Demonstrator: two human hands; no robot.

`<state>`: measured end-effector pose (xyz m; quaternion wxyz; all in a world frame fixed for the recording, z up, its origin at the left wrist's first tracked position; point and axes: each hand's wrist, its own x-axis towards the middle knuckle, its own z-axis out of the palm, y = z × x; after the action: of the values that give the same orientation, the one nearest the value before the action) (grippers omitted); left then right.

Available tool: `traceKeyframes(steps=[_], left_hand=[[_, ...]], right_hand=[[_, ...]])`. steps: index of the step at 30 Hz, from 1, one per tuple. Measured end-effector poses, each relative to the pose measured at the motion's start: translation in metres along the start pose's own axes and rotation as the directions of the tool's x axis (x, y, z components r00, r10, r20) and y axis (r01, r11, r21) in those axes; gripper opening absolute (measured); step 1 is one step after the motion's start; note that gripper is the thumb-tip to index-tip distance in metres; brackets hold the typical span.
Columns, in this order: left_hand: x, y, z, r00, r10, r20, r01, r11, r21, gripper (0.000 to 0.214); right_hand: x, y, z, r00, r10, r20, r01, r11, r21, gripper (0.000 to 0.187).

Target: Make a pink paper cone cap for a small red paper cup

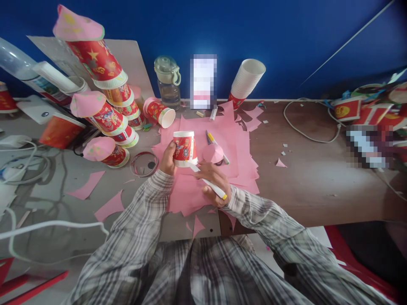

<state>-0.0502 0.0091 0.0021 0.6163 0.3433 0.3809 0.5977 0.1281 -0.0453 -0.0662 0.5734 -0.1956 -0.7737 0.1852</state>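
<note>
Paper cup (185, 148), red with white at both ends, is held above the pink paper sheets (184, 195) on the surface (270, 199). The left hand (167, 159) grips it from the side, its fingers curved partly open around the wall; the cup's inside is turned out of view. The right hand (214, 182) has its fingers nearly closed on a white marker (214, 188) with a yellow end, near the cup's lower edge. A small white piece (193, 167) lies between hand and cup, too blurred to identify.

Behind, a lidded bottle (168, 89) holds clear liquid. To its right, a leaning stack of cups (248, 80) has one nested inside another. A red cup (159, 112) lies on its side, mouth facing the person. Towers of cups stand at left, the tallest tower (98, 63) capped by a pink paper cone (78, 25). Near them, a tilted red container (62, 130) hides its contents.
</note>
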Motion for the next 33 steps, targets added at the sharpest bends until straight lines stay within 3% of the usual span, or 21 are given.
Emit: traceKeyframes(steps=[3,6,8,13,17,21,27,33], left_hand=[[-0.001,0.004,0.003,1.000,0.000,-0.012,0.000,1.000,0.012,0.025],[-0.001,0.009,0.008,0.999,-0.032,-0.029,0.032,0.999,0.015,0.024],[-0.001,0.011,0.011,0.997,-0.054,-0.049,0.055,0.998,0.023,0.023],[0.000,0.010,0.010,0.996,-0.070,-0.051,0.070,0.998,-0.004,0.021],[-0.001,0.009,0.009,0.998,-0.060,-0.034,0.058,0.998,-0.036,0.023],[-0.002,0.012,0.011,0.994,-0.104,-0.031,0.103,0.994,-0.038,0.027],[-0.001,0.010,0.008,0.995,-0.084,-0.055,0.085,0.996,0.001,0.025],[0.004,-0.005,-0.001,0.999,-0.006,-0.043,0.003,0.998,-0.056,0.028]], right_hand=[[-0.002,0.000,-0.001,1.000,0.010,-0.024,-0.011,0.998,-0.057,0.039],[-0.001,0.000,-0.006,0.991,0.126,-0.055,-0.132,0.984,-0.120,0.050],[0.004,-0.001,-0.010,0.978,0.185,-0.093,-0.194,0.976,-0.097,0.044],[0.015,0.004,-0.014,0.968,0.185,-0.167,-0.187,0.982,0.004,0.031],[0.014,0.010,-0.010,0.958,0.241,-0.154,-0.248,0.969,-0.022,0.041],[0.012,0.012,-0.008,0.966,0.206,-0.154,-0.209,0.978,-0.006,0.037],[0.008,0.008,-0.011,0.962,0.256,-0.095,-0.260,0.965,-0.036,0.043],[-0.002,0.001,-0.005,0.985,0.169,-0.030,-0.170,0.985,-0.017,0.044]])
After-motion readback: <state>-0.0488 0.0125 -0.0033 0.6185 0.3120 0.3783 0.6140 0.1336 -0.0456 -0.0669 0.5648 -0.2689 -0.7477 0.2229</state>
